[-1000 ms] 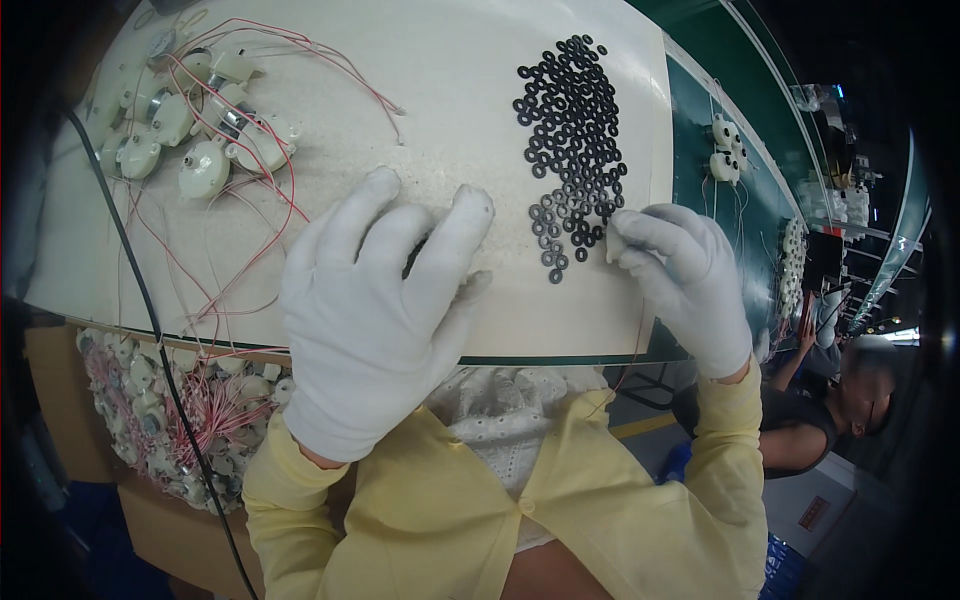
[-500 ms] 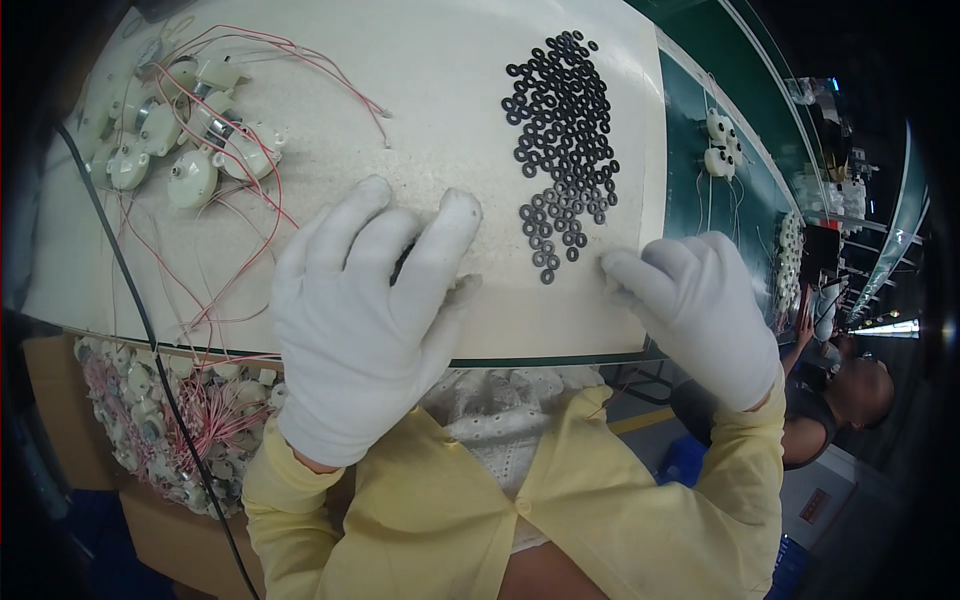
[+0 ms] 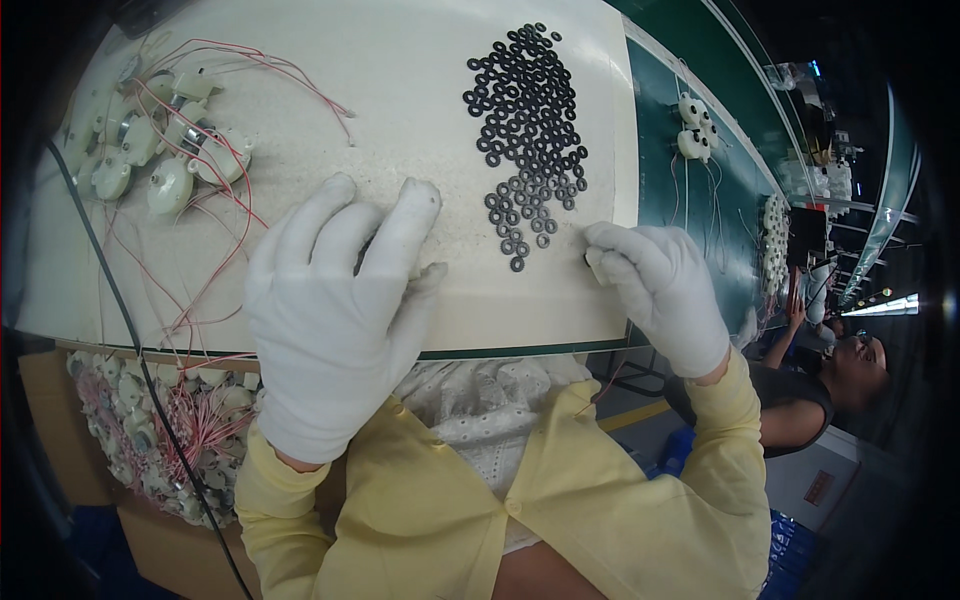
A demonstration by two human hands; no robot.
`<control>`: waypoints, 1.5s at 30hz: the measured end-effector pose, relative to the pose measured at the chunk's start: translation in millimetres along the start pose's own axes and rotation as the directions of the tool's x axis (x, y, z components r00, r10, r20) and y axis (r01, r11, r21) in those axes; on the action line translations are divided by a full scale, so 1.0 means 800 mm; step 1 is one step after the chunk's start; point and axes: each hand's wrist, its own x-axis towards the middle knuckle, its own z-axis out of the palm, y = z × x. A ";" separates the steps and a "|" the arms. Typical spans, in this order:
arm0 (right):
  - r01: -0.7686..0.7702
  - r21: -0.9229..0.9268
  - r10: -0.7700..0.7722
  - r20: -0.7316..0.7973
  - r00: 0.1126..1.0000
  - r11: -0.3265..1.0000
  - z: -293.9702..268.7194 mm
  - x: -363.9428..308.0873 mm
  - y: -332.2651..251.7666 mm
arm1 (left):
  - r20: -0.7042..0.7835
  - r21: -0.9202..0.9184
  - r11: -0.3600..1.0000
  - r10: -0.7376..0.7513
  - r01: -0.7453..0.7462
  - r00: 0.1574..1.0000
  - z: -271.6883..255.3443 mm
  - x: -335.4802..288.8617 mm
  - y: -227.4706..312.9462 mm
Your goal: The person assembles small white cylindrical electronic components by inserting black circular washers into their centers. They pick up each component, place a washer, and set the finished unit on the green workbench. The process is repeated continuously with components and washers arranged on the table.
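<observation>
Your left hand [image 3: 335, 320] lies flat and open on the white mat [image 3: 420, 60], holding nothing; your right hand [image 3: 660, 285] is curled at the mat's 4 o'clock corner, fingertips pinched, on what you cannot tell; black rings [image 3: 527, 120] spread at its 11 o'clock; white motors [image 3: 150, 150] with red wires sit at 10 o'clock.

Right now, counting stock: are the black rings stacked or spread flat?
Spread flat: the black rings lie loose in one layer on the white mat.

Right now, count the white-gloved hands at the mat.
2: the left hand lies flat on the white mat; the right hand curls beside the black washers.
</observation>
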 end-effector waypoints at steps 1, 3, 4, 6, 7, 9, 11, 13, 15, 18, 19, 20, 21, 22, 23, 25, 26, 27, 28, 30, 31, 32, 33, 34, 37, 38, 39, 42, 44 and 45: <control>0.049 -0.115 -0.049 0.005 0.999 0.992 -0.004 0.000 -0.005 | 0.004 0.001 1.000 -0.004 0.004 1.000 -0.001 0.000 0.000; 0.067 -0.142 -0.066 0.011 0.998 0.988 -0.006 0.000 -0.008 | 0.011 -0.001 1.000 -0.008 0.008 1.000 -0.002 0.001 0.000; 0.035 -0.055 -0.034 0.010 0.999 0.998 -0.007 0.001 -0.006 | 0.014 0.003 1.000 -0.009 0.009 1.000 -0.002 0.001 0.000; -0.087 -0.012 0.086 -0.022 0.996 0.996 -0.002 -0.002 0.007 | 0.018 0.007 1.000 -0.005 0.005 1.000 -0.001 0.001 0.000; -0.176 -0.055 0.173 -0.061 0.983 0.983 0.008 -0.013 0.026 | 0.009 0.007 1.000 -0.003 0.003 1.000 -0.001 0.001 0.000; -0.282 -0.152 0.264 -0.129 0.956 0.947 0.009 -0.025 0.053 | -0.003 0.009 1.000 0.016 -0.016 1.000 -0.001 0.001 0.001; -0.315 -0.273 0.275 -0.174 0.945 0.909 0.000 -0.033 0.069 | 0.010 0.010 1.000 0.014 -0.014 1.000 -0.003 0.000 0.001; -0.283 -0.313 0.191 -0.294 0.936 0.907 -0.011 -0.031 0.065 | 0.003 0.015 1.000 0.010 -0.010 1.000 -0.003 0.000 0.001; -0.271 -0.354 0.130 -0.374 0.918 0.895 -0.017 -0.025 0.045 | -0.027 0.023 1.000 0.005 -0.004 1.000 0.001 0.000 0.001; -0.160 -0.430 0.033 -0.288 0.957 0.889 0.001 -0.026 0.022 | -0.031 0.019 1.000 0.006 -0.006 1.000 0.003 -0.001 0.001; -0.133 -0.459 0.019 -0.245 0.969 0.878 0.009 -0.027 0.025 | -0.027 0.010 1.000 0.016 -0.015 1.000 0.001 0.000 0.001; -0.167 -0.502 0.017 -0.289 0.957 0.849 0.012 -0.027 0.032 | -0.025 0.002 1.000 0.024 -0.024 0.999 0.000 0.001 0.002; -0.197 -0.541 0.007 -0.331 0.943 0.817 0.013 -0.025 0.045 | -0.024 -0.003 1.000 0.028 -0.028 0.999 -0.002 0.001 0.003; -0.227 -0.578 -0.005 -0.372 0.928 0.784 0.011 -0.025 0.054 | -0.039 -0.001 0.999 0.041 -0.041 0.998 -0.003 0.000 0.002; -0.304 -0.567 0.078 -0.386 0.919 0.765 0.006 -0.027 0.059 | -0.054 0.001 0.999 0.053 -0.053 0.997 -0.004 -0.001 0.002; -0.450 -0.543 0.241 -0.413 0.878 0.709 -0.008 -0.033 0.067 | -0.084 -0.001 0.998 0.059 -0.059 0.995 -0.008 -0.001 0.002; -0.448 -0.541 0.179 -0.476 0.861 0.712 -0.011 -0.041 0.072 | -0.097 -0.005 0.999 0.052 -0.053 0.994 -0.010 -0.001 0.004; -0.444 -0.463 0.188 -0.500 0.846 0.767 -0.011 -0.042 0.067 | -0.114 0.000 0.999 0.047 -0.047 0.992 -0.011 -0.002 0.008; -0.436 -0.386 0.201 -0.516 0.832 0.813 -0.014 -0.042 0.051 | -0.120 -0.012 0.997 0.075 -0.077 0.990 -0.016 -0.003 0.012; -0.392 -0.124 0.290 -0.481 0.827 0.912 -0.016 -0.043 0.012 | -0.130 -0.029 0.990 0.133 -0.138 0.983 -0.026 0.000 0.027; -0.277 -0.118 0.205 -0.420 0.884 0.954 -0.013 -0.046 -0.009 | -0.142 -0.082 0.980 0.169 -0.182 0.975 -0.029 0.002 0.036; -0.157 -0.050 0.128 -0.374 0.919 0.986 -0.005 -0.045 -0.026 | -0.173 -0.117 0.971 0.186 -0.208 0.967 -0.026 0.010 0.055; -0.039 0.035 0.049 -0.344 0.938 0.999 0.004 -0.043 -0.041 | -0.197 -0.150 0.959 0.208 -0.239 0.958 -0.026 0.019 0.074; 0.076 0.125 -0.032 -0.319 0.947 0.989 0.017 -0.038 -0.055 | -0.223 -0.164 0.956 0.206 -0.244 0.953 -0.025 0.026 0.087; 0.197 0.425 -0.040 -0.351 0.936 0.884 0.035 -0.026 -0.079 | -0.276 -0.224 0.937 0.201 -0.266 0.940 -0.025 0.040 0.109; 0.195 0.567 0.027 -0.359 0.933 0.800 0.039 -0.026 -0.078 | -0.290 -0.241 0.932 0.199 -0.272 0.936 -0.021 0.042 0.110; 0.161 0.722 0.137 -0.336 0.932 0.673 0.040 -0.029 -0.078 | -0.306 -0.268 0.920 0.200 -0.286 0.931 -0.015 0.046 0.108; 0.035 0.992 0.441 -0.087 0.894 0.124 0.040 -0.036 -0.063 | -0.314 0.073 0.988 0.149 -0.133 0.938 -0.022 0.064 0.061; -0.103 0.994 0.567 0.094 0.818 -0.016 0.023 -0.041 -0.047 | -0.295 0.351 0.936 0.102 0.008 0.950 -0.040 0.074 0.003; -0.218 0.976 0.606 0.160 0.779 0.022 0.018 -0.041 -0.034 | -0.272 0.467 0.882 0.073 0.065 0.959 -0.041 0.075 -0.023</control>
